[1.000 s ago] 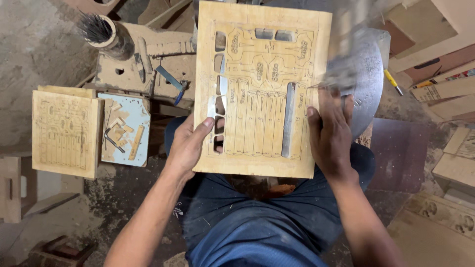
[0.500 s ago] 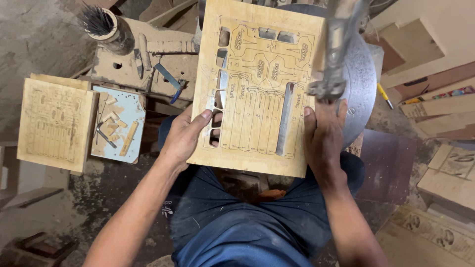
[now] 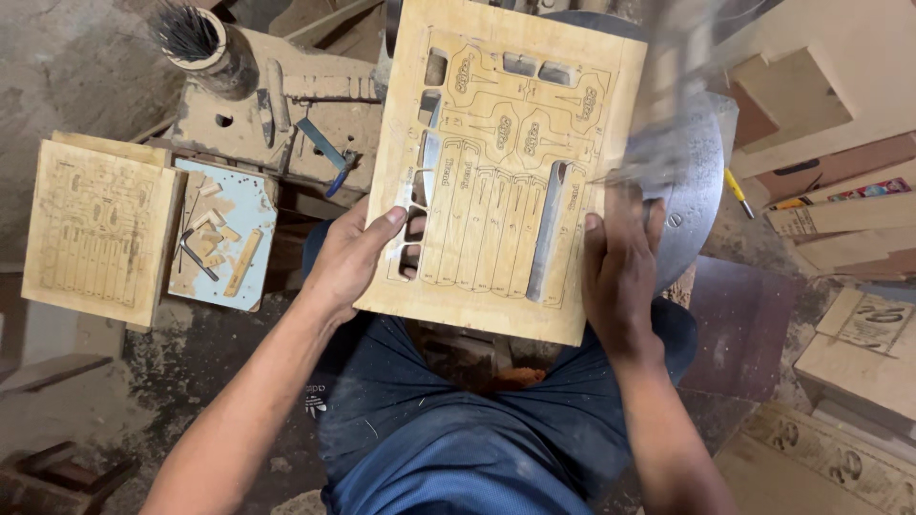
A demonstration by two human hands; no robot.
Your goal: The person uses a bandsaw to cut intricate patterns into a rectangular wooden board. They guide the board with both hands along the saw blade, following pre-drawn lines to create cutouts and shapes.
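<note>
Left hand (image 3: 358,257) grips the near left edge of a pale plywood panel (image 3: 496,172) marked with drawn patterns and pierced by cut slots, thumb on top and fingers curled beneath. Right hand (image 3: 620,267) lies flat on the panel's right edge, pressing it onto a round grey metal saw table (image 3: 692,191) over the person's lap. A container of thin rods (image 3: 205,43) and a smaller patterned board (image 3: 95,229) sit well apart at the left.
</note>
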